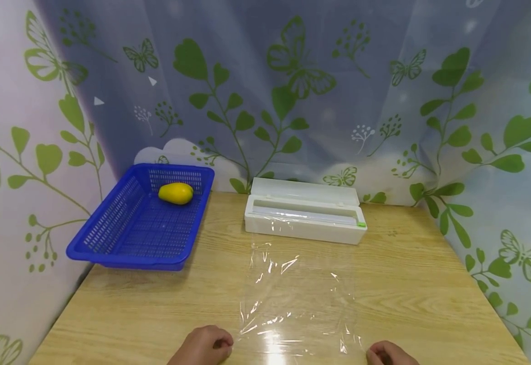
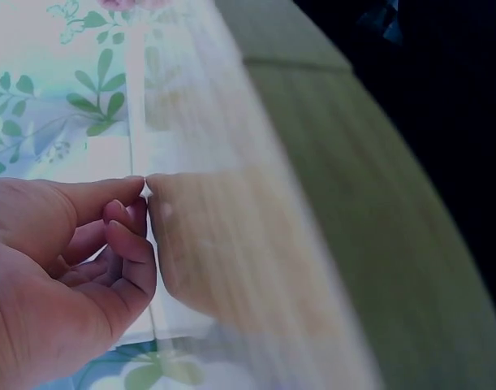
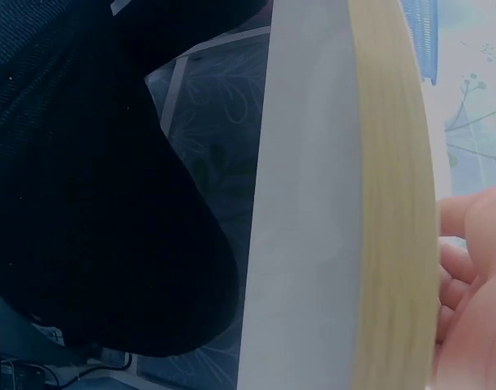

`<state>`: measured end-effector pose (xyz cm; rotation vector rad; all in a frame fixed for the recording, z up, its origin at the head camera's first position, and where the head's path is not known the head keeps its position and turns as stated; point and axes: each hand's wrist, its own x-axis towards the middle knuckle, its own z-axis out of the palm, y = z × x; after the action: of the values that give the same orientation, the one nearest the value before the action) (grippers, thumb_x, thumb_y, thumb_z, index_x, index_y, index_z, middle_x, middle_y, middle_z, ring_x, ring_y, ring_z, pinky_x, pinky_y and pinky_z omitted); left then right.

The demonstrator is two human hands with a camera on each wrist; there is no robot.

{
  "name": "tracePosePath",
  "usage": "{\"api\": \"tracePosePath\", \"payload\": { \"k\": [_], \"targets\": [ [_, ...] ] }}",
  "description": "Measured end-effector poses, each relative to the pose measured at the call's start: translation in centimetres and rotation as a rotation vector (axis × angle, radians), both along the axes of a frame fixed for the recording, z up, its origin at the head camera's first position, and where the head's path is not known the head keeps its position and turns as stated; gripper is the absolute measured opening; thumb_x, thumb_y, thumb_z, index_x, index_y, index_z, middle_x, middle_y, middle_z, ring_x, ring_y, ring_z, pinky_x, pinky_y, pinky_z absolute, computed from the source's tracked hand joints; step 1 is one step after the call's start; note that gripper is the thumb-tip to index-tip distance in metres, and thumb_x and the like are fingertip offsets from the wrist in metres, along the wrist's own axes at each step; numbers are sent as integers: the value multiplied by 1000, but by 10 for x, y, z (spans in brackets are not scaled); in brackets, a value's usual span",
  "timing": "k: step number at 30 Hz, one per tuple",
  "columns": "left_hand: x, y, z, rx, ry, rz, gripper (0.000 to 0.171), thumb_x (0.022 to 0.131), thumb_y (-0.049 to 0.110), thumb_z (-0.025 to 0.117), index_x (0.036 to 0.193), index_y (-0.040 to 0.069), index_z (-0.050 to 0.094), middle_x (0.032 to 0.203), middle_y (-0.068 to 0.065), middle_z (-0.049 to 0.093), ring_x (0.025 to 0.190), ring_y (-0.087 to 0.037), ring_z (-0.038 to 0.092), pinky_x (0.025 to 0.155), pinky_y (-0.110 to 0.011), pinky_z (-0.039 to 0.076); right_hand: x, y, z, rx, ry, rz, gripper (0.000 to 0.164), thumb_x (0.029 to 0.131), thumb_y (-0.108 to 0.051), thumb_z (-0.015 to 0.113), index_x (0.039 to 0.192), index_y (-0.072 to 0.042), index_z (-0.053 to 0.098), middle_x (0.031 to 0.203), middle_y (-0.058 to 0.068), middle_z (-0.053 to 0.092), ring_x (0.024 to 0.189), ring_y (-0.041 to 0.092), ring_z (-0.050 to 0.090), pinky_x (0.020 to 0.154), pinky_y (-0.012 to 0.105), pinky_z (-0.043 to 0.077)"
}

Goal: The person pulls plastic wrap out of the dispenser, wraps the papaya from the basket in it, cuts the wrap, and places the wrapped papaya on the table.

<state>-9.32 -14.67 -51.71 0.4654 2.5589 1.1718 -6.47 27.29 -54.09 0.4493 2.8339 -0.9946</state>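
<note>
A sheet of clear cling film [image 1: 299,294] stretches over the wooden table from a white dispenser box [image 1: 304,232] towards me. The box stands with its lid [image 1: 305,190] raised, and the white roll [image 1: 304,215] shows inside. My left hand [image 1: 201,347] is at the film's near left corner, fingers curled and thumb tip against the fingers, pinching the film's edge. At the near right corner my right hand [image 1: 389,353] also has curled fingers and pinches the film. The right wrist view shows only part of this hand [image 3: 475,276], beyond the table edge; its fingertips are hidden.
A blue plastic basket [image 1: 133,261] stands at the table's left, holding a yellow papaya-like fruit [image 1: 176,193]. A small green piece [image 1: 362,224] sits on the box's right end. Leaf-patterned curtains [image 1: 256,91] enclose the table behind and at both sides.
</note>
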Motion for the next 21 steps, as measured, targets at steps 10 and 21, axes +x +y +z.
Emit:
{"api": "tracePosePath", "payload": {
  "k": [10, 21],
  "targets": [
    [2, -4, -1, 83, 19, -50, 23, 86, 11, 75, 107, 4, 71, 78, 10, 64, 70, 5, 51, 63, -21, 45, 3, -3, 2, -17, 40, 0, 8, 91, -18, 69, 90, -10, 71, 74, -5, 67, 69, 6, 61, 60, 21, 49],
    [-5, -13, 23, 81, 22, 32, 28, 89, 19, 76, 113, 5, 71, 87, 6, 64, 73, 1, 53, 63, -21, 48, 1, 1, -7, -41, 50, 3, 7, 91, -16, 69, 90, -9, 70, 75, -3, 67, 69, 7, 62, 61, 21, 50]
  ]
}}
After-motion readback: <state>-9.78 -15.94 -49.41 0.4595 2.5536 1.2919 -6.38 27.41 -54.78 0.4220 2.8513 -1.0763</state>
